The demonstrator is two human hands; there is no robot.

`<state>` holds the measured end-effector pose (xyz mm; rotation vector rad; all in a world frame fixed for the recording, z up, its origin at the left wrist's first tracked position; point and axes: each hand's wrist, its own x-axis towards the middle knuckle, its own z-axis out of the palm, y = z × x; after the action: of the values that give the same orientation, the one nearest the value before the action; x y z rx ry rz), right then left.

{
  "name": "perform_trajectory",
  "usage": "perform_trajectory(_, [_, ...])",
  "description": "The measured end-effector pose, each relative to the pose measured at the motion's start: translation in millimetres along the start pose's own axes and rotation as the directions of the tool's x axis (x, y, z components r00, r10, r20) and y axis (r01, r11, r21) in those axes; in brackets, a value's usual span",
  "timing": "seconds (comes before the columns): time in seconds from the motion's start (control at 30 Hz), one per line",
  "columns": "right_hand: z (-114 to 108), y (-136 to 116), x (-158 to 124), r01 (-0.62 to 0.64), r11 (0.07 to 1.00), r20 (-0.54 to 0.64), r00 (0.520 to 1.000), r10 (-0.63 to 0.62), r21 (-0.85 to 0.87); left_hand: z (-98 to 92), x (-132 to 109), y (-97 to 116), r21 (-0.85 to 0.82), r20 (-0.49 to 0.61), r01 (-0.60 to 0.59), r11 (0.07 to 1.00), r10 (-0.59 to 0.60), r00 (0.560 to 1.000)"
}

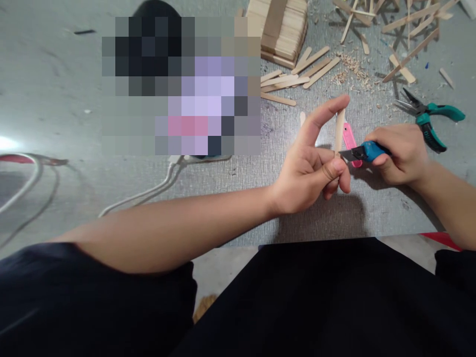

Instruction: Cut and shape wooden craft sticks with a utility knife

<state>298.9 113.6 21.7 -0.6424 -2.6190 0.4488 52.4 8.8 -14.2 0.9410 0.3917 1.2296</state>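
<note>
My left hand (312, 158) grips a wooden craft stick (339, 130), with the thumb and fingers at its lower end and the index fingertip at its top. My right hand (401, 151) is closed around a blue utility knife (372, 150). The knife's blade meets the stick's lower end, close to my left thumb. Behind the stick and knife, a pink cutter (349, 141) lies on the table, partly hidden. Beyond my right hand rest long-nose pliers (427, 116) with green and black handles.
A banded bundle of craft sticks (284, 29) sits at the back, loose sticks (316, 67) in front of it. Wood shavings (351, 69) and crossed-stick pieces (403, 64) lie at the back right. A white cable (148, 191) runs left, below a pixelated area.
</note>
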Motion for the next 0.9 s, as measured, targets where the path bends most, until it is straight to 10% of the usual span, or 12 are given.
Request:
perform_trajectory(0.47, [-5,6,0,0.051,0.998,0.068,0.996,-0.053,0.031,-8.4,0,-11,0.088,0.16,-0.274,0.958,0.258,0.953])
perform_trajectory(0.9, [-9,7,5,0.132,0.986,0.106,0.984,-0.143,0.104,-1.5,-6,-11,0.221,0.106,-0.191,0.957,0.171,0.98])
